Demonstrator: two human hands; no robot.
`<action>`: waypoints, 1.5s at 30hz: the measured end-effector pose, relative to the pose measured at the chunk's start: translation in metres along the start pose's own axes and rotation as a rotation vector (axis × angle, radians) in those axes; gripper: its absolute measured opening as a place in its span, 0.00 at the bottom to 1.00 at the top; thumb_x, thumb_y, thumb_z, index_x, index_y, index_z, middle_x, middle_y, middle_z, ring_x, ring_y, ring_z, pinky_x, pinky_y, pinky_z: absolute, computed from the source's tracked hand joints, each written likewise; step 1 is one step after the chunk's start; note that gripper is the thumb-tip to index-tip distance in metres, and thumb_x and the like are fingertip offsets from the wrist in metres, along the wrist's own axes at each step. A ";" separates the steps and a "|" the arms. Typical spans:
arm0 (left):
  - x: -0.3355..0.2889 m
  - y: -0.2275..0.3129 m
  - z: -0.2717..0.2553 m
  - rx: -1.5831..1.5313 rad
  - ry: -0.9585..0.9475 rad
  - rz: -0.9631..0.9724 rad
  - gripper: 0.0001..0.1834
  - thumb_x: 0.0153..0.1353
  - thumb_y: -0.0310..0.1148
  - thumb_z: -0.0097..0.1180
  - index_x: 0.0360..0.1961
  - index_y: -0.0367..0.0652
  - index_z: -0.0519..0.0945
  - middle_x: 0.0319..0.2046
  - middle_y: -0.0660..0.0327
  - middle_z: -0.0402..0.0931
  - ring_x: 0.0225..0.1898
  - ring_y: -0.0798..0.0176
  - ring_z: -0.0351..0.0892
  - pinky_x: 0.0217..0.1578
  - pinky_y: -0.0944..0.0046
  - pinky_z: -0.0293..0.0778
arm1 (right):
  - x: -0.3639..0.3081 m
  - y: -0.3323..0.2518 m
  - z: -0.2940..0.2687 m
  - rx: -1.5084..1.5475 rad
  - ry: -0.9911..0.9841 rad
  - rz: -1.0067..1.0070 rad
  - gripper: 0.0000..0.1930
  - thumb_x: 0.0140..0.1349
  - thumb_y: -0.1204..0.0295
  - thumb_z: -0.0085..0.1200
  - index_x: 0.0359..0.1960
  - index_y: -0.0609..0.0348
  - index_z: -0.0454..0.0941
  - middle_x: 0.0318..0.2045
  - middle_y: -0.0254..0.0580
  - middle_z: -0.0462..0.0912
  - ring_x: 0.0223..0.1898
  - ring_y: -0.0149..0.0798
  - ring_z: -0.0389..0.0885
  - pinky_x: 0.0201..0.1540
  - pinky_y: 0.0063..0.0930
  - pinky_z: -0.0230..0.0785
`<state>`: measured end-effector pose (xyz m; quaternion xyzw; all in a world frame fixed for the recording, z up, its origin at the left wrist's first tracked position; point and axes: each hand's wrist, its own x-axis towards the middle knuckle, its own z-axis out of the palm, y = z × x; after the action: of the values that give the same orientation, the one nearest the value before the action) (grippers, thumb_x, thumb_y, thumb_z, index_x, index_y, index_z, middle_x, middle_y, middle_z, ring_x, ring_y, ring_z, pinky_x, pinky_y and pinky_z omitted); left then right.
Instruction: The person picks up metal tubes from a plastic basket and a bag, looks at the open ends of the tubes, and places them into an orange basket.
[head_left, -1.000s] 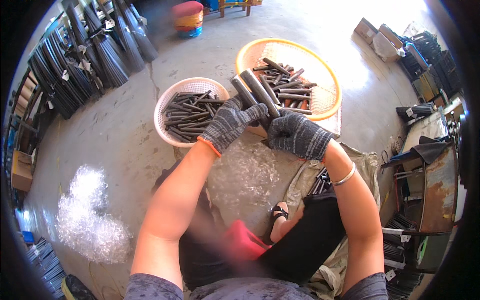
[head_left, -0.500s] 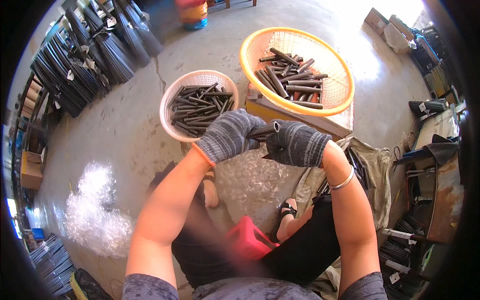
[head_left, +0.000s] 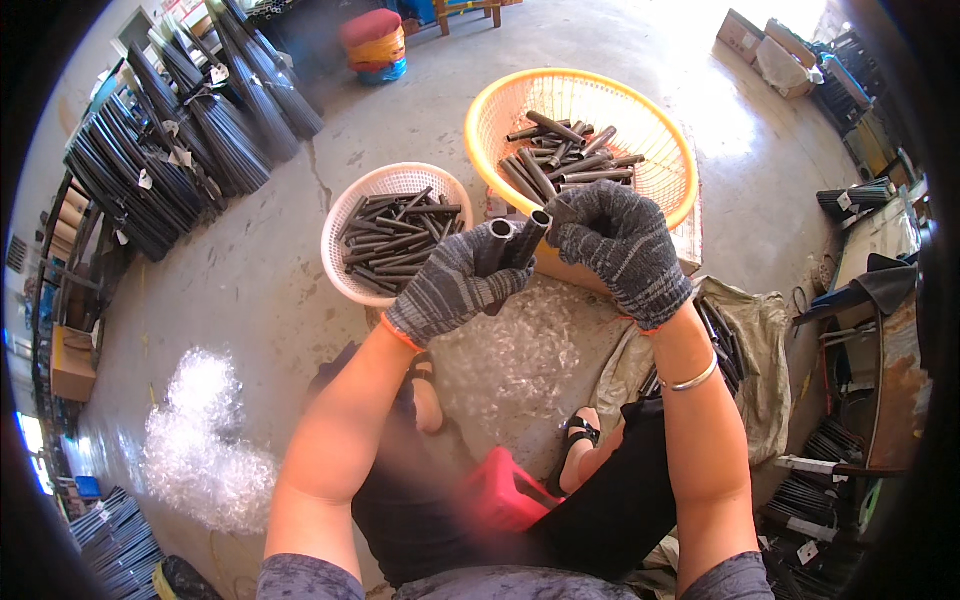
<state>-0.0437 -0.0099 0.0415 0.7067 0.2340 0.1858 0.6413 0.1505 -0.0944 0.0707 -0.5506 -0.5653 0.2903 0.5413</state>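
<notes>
"What's furthest left?"

"A heap of clear plastic film (head_left: 205, 455) on the floor (head_left: 265, 245), at eight o'clock from the left hand (head_left: 462, 280)."

"Next?"

"A pale basket (head_left: 334, 262) of thin dark tubes (head_left: 385, 250), at ten o'clock from that same hand, which is closed around two dark tubes (head_left: 527, 241), side by side, hollow ends up."

"Beyond those?"

"An orange-rimmed basket (head_left: 655, 130), between one and two o'clock from the left hand, with short dark tubes (head_left: 598, 160) inside."

"And the right hand (head_left: 615, 250)?"

"Gloved like the left, just beside the held pair at three o'clock, fingers curled narrow. Whether it grips anything, I can't tell from this view."

"Far right?"

"A crumpled sack (head_left: 768, 370), between four and five o'clock from the right hand, more dark tubes (head_left: 727, 345) lying on it."
</notes>
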 end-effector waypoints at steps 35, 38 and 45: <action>-0.004 -0.002 0.004 0.005 0.165 0.326 0.14 0.55 0.21 0.60 0.44 0.38 0.76 0.35 0.66 0.76 0.37 0.70 0.75 0.43 0.69 0.72 | -0.002 0.002 0.033 -0.315 0.094 -0.272 0.07 0.49 0.85 0.53 0.30 0.63 0.77 0.26 0.38 0.78 0.29 0.31 0.75 0.36 0.25 0.70; -0.006 0.003 -0.004 -0.009 0.091 0.155 0.14 0.55 0.23 0.61 0.43 0.38 0.76 0.31 0.68 0.76 0.34 0.72 0.75 0.39 0.70 0.73 | -0.001 0.002 0.033 -0.323 0.097 -0.245 0.06 0.50 0.84 0.53 0.30 0.63 0.77 0.26 0.38 0.78 0.29 0.31 0.75 0.36 0.26 0.70; -0.009 0.010 -0.009 -0.047 -0.119 0.008 0.16 0.57 0.26 0.59 0.48 0.35 0.77 0.35 0.60 0.82 0.36 0.70 0.80 0.36 0.69 0.75 | 0.007 0.003 0.023 -0.042 0.115 -0.111 0.04 0.55 0.83 0.53 0.31 0.63 0.76 0.28 0.36 0.79 0.30 0.29 0.76 0.35 0.23 0.71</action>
<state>-0.0551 -0.0084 0.0531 0.7023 0.1883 0.1512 0.6697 0.1316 -0.0807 0.0639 -0.5454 -0.5688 0.2159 0.5766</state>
